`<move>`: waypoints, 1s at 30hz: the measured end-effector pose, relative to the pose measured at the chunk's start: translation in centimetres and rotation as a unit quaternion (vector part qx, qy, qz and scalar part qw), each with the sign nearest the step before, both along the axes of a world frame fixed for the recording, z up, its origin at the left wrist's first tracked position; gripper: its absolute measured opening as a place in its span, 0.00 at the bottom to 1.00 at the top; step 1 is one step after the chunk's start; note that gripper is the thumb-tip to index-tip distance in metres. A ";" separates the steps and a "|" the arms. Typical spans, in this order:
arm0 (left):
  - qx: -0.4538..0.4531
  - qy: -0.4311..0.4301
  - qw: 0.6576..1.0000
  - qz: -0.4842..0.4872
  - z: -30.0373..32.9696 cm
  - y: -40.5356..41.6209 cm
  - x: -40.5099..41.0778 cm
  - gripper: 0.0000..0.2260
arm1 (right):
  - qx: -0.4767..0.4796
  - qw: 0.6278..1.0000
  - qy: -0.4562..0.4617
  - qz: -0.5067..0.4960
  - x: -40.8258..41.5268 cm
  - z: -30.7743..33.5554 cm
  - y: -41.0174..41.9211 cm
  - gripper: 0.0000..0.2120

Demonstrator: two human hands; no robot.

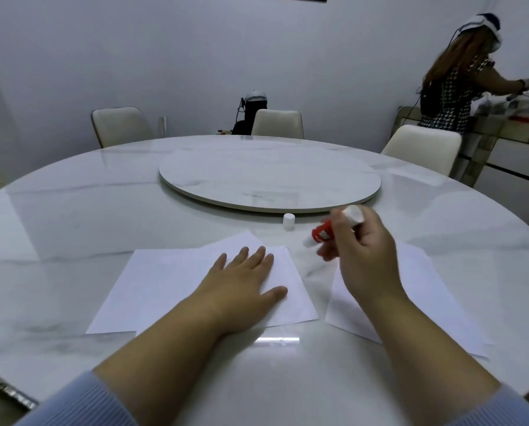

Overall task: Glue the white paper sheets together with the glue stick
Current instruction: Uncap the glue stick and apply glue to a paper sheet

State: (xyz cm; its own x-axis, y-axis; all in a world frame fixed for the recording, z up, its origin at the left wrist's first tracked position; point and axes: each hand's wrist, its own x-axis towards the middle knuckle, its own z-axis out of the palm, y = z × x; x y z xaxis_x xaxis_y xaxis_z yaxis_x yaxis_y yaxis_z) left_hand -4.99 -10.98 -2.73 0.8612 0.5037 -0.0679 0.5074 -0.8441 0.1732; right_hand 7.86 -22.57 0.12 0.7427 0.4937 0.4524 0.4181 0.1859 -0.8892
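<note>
Now | left hand (244, 282) flat on paper sheets (152, 290) | right hand (363, 250) raised, gripping glue stick (324, 232)

Soft light, blurred right hand (361, 256)

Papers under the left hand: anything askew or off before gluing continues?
Yes. The two overlapping sheets under the left hand are skewed, with one corner poking out beyond the other's top edge. The glue stick in the right hand is uncapped; its cap stands nearby. No spills.
</note>
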 end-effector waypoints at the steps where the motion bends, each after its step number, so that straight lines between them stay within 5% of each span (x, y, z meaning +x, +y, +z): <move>1: -0.002 0.011 1.000 0.002 -0.3 0.2 0.1 0.30 | -0.028 0.999 0.000 0.026 0.4 0.1 0.8 0.08; 11: -0.027 0.050 0.998 -0.004 0.0 0.7 0.4 0.27 | -0.168 0.977 -0.078 0.104 1.2 -1.1 4.1 0.08; 22: -0.032 0.060 0.998 -0.005 -0.1 0.9 0.5 0.28 | -0.173 0.969 -0.103 0.140 0.5 -0.8 1.0 0.15; 26: -0.034 0.062 0.997 -0.013 -0.1 0.9 0.4 0.28 | -0.171 0.963 0.014 0.209 0.2 -0.4 0.0 0.10; 30: -0.064 0.114 0.987 -0.091 1.9 1.4 -0.5 0.28 | -0.008 0.981 0.143 0.128 1.7 0.2 -0.3 0.08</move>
State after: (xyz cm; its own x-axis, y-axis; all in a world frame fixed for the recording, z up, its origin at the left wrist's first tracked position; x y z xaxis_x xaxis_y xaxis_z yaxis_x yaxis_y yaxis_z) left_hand -5.48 -9.55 -0.84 0.8915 0.3175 -0.3233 0.3882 -0.9031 0.1836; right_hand 9.52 -22.82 0.32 0.6885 0.6863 0.2345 0.0922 0.2378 -0.9669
